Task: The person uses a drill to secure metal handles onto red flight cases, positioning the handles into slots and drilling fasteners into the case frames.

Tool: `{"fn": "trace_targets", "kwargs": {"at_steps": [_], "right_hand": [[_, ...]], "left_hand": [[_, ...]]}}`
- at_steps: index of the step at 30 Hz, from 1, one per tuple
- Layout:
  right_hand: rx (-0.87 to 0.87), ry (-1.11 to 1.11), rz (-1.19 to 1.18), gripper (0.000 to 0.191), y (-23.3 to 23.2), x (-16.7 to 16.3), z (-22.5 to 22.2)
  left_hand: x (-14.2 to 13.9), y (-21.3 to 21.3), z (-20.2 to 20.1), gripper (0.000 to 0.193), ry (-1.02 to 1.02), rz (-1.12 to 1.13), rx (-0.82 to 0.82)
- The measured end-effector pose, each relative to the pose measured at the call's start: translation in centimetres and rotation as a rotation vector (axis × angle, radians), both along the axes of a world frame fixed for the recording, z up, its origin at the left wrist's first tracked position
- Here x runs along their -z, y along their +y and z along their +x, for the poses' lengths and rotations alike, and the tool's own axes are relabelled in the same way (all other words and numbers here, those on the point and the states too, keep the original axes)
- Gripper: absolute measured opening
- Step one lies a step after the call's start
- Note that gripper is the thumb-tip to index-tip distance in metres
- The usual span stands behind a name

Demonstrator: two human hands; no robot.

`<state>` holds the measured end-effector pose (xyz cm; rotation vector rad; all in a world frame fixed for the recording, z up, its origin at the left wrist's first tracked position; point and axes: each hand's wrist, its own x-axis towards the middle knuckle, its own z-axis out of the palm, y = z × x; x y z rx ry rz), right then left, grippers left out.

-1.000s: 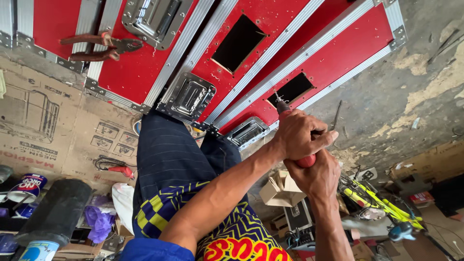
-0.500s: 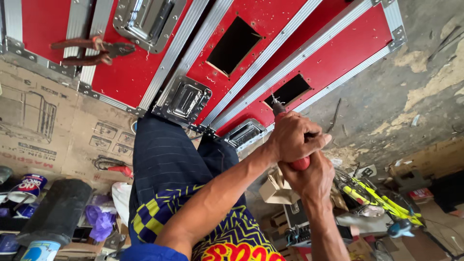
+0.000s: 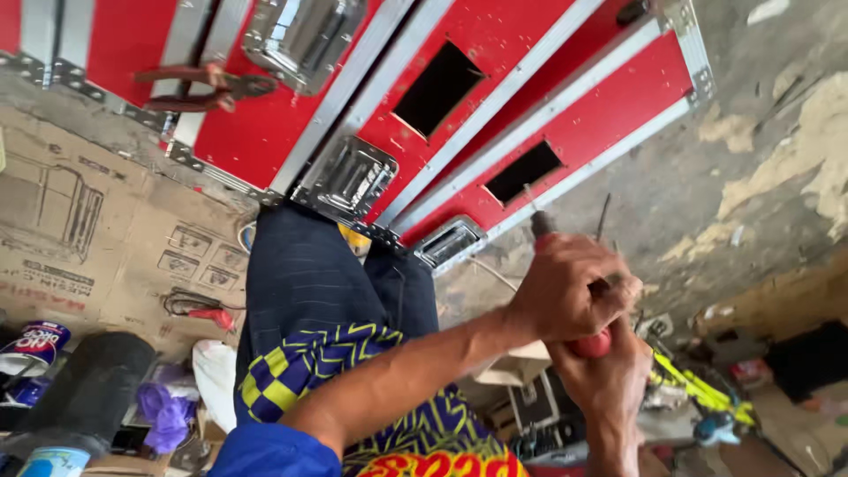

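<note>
A person looks down at their own lap and hands in a cluttered workshop. The floor [image 3: 751, 159] on the right is rough grey concrete with pale, patchy stains. On the left, flattened brown cardboard [image 3: 97, 238] covers the ground, printed with faint line drawings and boxed symbols.

Red cases [image 3: 495, 97] with silver metal edging lie across the top of the view. They have rectangular black cut-outs and shiny recessed metal handle plates [image 3: 346, 179]. A pair of red-handled pliers [image 3: 199, 87] rests on the left case.

Both hands are together near the right of centre, clamped on a screwdriver [image 3: 565, 265]. The left hand [image 3: 570, 287] wraps the upper part of the handle; the right hand [image 3: 609, 384] grips from below, where the red end of the handle shows. The metal tip points up toward the edge of the nearest case.

At the lower left sit a blue, white and red tin [image 3: 31, 344], a black cylinder [image 3: 93, 389], crumpled purple plastic [image 3: 163, 411] and a small red-handled tool [image 3: 208, 314] with a black cord on the cardboard. At the lower right lie yellow-green tools [image 3: 698, 389] and a small cardboard box [image 3: 517, 367] just below the hands.
</note>
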<state>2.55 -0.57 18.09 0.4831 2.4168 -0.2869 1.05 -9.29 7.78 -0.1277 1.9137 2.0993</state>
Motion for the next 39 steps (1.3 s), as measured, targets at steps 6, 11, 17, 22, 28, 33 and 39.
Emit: {"fn": "trace_targets", "kwargs": {"at_steps": [6, 11, 17, 22, 28, 33, 39], "right_hand": [[0.054, 0.169, -0.2, 0.06, -4.2, 1.1, -6.9], [0.125, 0.108, -0.223, 0.056, -8.5, 3.9, -12.5], [0.052, 0.137, -0.269, 0.056, -13.2, 7.3, -15.6], [-0.006, 0.127, -0.199, 0.056, -15.1, 8.4, -16.3], [0.039, 0.076, -0.202, 0.057, -14.9, 9.0, -16.1], [-0.009, 0.087, -0.201, 0.058, -15.2, 9.0, -16.4], [-0.036, 0.085, -0.186, 0.058, -15.2, 10.0, -17.2]], "left_hand": [[2.8, -2.9, -2.1, 0.069, -1.02, 0.584, -0.509], [7.9, -4.0, -5.8, 0.064, -1.013, 1.248, -0.522], [12.0, -6.1, -8.9, 0.049, -0.983, 1.264, -0.649], [12.9, -7.2, -9.3, 0.046, -0.993, 1.346, -0.687], [13.5, -7.0, -8.9, 0.043, -0.993, 1.34, -0.7], [13.3, -7.5, -9.2, 0.042, -1.018, 1.371, -0.754], [13.5, -7.9, -10.3, 0.043, -0.938, 1.391, -0.782]]}}
